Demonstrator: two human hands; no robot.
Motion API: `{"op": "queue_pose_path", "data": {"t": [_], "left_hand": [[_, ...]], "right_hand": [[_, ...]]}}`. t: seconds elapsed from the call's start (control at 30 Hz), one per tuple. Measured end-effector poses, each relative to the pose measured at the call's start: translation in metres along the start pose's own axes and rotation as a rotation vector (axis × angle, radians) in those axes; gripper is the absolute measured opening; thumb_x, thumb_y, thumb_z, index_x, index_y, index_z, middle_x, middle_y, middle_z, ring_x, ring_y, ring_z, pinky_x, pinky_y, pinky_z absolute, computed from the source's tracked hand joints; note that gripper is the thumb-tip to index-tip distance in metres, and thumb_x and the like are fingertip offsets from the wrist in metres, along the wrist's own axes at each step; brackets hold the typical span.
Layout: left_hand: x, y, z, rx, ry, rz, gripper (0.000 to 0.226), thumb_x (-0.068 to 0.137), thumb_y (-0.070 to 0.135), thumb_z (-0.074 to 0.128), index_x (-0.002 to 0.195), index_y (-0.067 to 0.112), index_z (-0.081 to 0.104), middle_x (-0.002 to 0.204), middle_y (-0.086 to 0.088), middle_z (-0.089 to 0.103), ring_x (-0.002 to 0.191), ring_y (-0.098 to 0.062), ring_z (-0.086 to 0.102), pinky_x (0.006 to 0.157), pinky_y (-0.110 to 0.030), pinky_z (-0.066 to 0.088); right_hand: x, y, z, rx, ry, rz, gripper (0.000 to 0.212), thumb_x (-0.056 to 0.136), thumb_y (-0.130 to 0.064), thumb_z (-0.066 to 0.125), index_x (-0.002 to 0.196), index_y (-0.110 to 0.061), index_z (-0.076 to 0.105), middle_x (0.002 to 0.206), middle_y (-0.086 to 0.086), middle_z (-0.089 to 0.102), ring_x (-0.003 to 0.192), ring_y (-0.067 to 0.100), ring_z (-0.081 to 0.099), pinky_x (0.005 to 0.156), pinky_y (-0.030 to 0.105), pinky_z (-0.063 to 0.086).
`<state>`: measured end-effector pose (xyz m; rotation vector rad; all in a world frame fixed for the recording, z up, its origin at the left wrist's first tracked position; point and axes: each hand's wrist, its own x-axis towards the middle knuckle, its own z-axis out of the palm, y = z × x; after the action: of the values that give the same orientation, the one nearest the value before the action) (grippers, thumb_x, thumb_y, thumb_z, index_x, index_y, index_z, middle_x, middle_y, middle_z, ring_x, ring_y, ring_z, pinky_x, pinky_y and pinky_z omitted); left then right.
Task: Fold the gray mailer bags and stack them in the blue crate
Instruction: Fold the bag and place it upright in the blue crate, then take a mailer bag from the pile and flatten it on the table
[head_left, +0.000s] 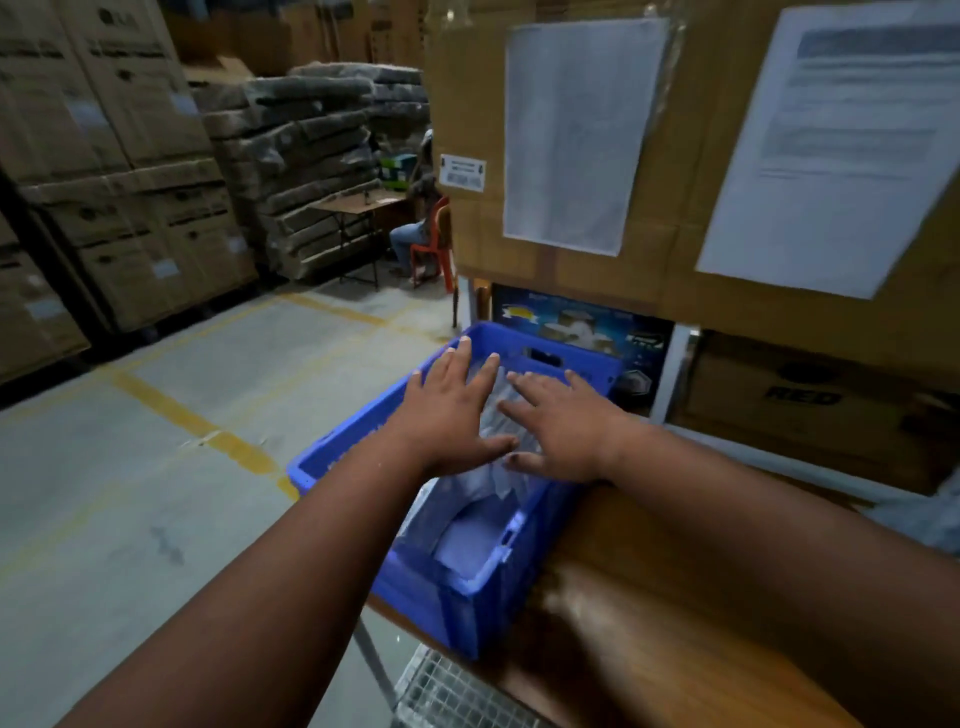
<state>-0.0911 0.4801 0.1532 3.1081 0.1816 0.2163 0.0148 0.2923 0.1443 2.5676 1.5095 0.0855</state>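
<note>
Two bare forearms reach out ahead of me over the wooden table (649, 623). On its left edge sits the blue crate (457, 587), gray mailer bags (483, 525) lying inside. My left hand (447, 410) and right hand (561, 426) are side by side over the crate's far half, fingers spread flat, palms down on the bags. Beyond, papers (576, 135) hang on a cardboard box (675, 291).

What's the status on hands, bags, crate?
Both hands, left and right, flat, fingers spread. Pressing gray bags down inside blue crate. Nothing in the way.
</note>
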Motion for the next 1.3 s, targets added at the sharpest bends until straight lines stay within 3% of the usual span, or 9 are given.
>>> {"op": "queue_pose_path", "data": {"t": [0.07,0.17,0.33,0.67,0.83,1.07,1.17,1.23,1.3], "left_hand": [[0.009,0.047,-0.005,0.021,-0.004,0.072,0.121,0.079,0.097,0.043,0.168,0.035,-0.012,0.175,-0.009,-0.024,0.164,-0.029,-0.011,0.129,-0.062,0.01],[0.016,0.122,-0.001,0.059,-0.007,0.194,0.131,0.065,0.109,0.018,0.167,0.033,-0.014,0.175,-0.011,-0.022,0.164,-0.03,-0.012,0.129,-0.063,0.01],[0.017,0.247,0.025,0.071,-0.087,0.347,0.116,0.084,0.091,0.048,0.167,0.036,-0.012,0.177,-0.009,-0.018,0.164,-0.03,-0.01,0.129,-0.062,0.011],[-0.028,0.443,0.081,0.078,-0.295,0.571,0.103,0.09,0.071,0.064,0.169,0.036,0.007,0.178,-0.01,0.002,0.163,-0.034,0.012,0.129,-0.056,0.023],[-0.032,0.499,0.098,0.042,-0.319,0.65,0.098,0.089,0.069,0.065,0.167,0.037,0.015,0.176,-0.008,0.015,0.158,-0.036,0.025,0.123,-0.055,0.035],[0.015,0.571,0.105,-0.062,-0.192,0.775,0.079,0.087,0.055,0.071,0.154,0.031,0.037,0.153,-0.003,0.046,0.129,-0.028,0.053,0.095,-0.042,0.056],[0.041,0.605,0.118,-0.094,-0.144,0.807,0.089,0.086,0.057,0.075,0.159,0.027,0.034,0.161,-0.008,0.041,0.14,-0.033,0.048,0.106,-0.048,0.052],[0.056,0.627,0.131,-0.076,-0.145,0.814,0.1,0.085,0.06,0.075,0.164,0.026,0.026,0.168,-0.014,0.031,0.15,-0.039,0.037,0.114,-0.053,0.045],[0.069,0.645,0.145,-0.069,-0.171,0.829,0.105,0.081,0.063,0.075,0.165,0.029,0.021,0.167,-0.013,0.03,0.152,-0.041,0.033,0.113,-0.055,0.045]], "right_hand": [[-0.043,0.03,0.002,-0.01,-0.011,0.121,0.096,0.092,-0.089,0.026,0.17,-0.035,0.009,0.179,0.005,-0.004,0.165,0.028,0.001,0.128,0.067,0.005],[-0.121,0.067,0.011,-0.002,0.009,0.309,0.102,0.089,-0.094,0.023,0.17,-0.034,0.008,0.179,0.006,-0.002,0.165,0.03,-0.001,0.127,0.069,0.002],[-0.26,0.109,0.055,0.049,-0.034,0.567,0.098,0.091,-0.09,0.03,0.169,-0.033,0.012,0.179,0.009,0.003,0.164,0.033,0.003,0.127,0.07,0.006],[-0.463,0.126,0.144,0.174,-0.196,0.87,0.09,0.094,-0.081,0.042,0.167,-0.032,0.022,0.177,0.012,0.009,0.163,0.037,0.009,0.125,0.07,0.008],[-0.512,0.145,0.164,0.21,-0.193,0.952,0.089,0.094,-0.072,0.055,0.166,-0.032,0.022,0.176,0.011,0.009,0.162,0.037,0.01,0.126,0.07,0.011],[-0.524,0.21,0.164,0.197,-0.086,1.096,0.081,0.099,-0.057,0.056,0.166,-0.029,0.022,0.174,0.012,0.013,0.16,0.036,0.015,0.123,0.059,0.026],[-0.529,0.244,0.166,0.204,-0.027,1.192,0.08,0.098,-0.051,0.059,0.167,-0.028,0.023,0.174,0.014,0.012,0.16,0.036,0.015,0.123,0.056,0.031],[-0.531,0.264,0.173,0.195,-0.065,1.197,0.09,0.097,-0.052,0.063,0.169,-0.029,0.015,0.176,0.013,0.004,0.163,0.036,0.007,0.126,0.057,0.026],[-0.531,0.28,0.184,0.154,-0.141,1.166,0.098,0.097,-0.052,0.063,0.17,-0.03,0.001,0.177,0.01,-0.007,0.164,0.033,-0.002,0.128,0.06,0.018]]}}
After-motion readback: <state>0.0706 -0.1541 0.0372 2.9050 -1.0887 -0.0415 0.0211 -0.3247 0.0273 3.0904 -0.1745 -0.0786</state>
